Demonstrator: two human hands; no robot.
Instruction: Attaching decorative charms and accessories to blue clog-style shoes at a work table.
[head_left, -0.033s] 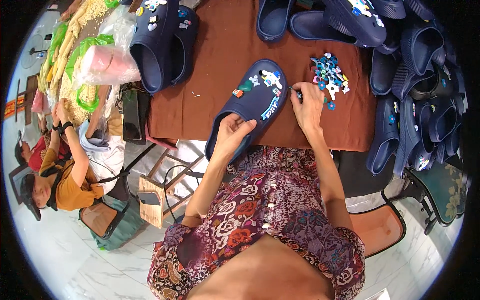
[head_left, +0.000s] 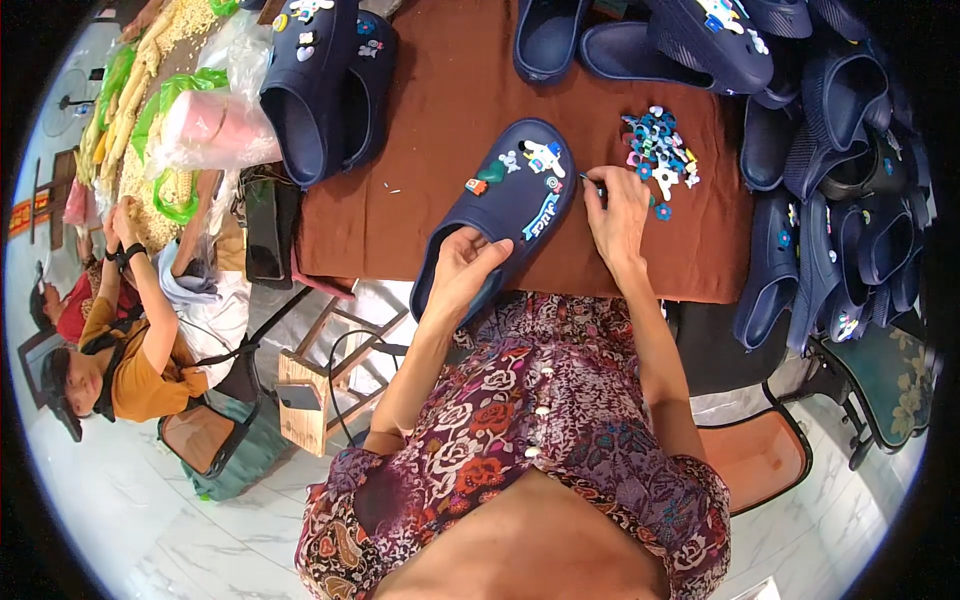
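A dark blue clog lies slanted at the table's front edge, its toe pointing away from me. My left hand grips it at the opening, fingers inside and thumb on the upper. Several charms sit on the toe: a white figure, a green-and-orange piece, a small grey one and a blue lettered strip. Just right of the toe, my right hand pinches a small dark blue piece, mostly hidden by the fingers. Beyond that hand lies a pile of loose shoe charms, mostly blue and white.
A brown cloth covers the table. Decorated clogs stand at the far left, and many more clogs are heaped at the right. A plastic-wrapped pink roll sits left. Another person works at the left.
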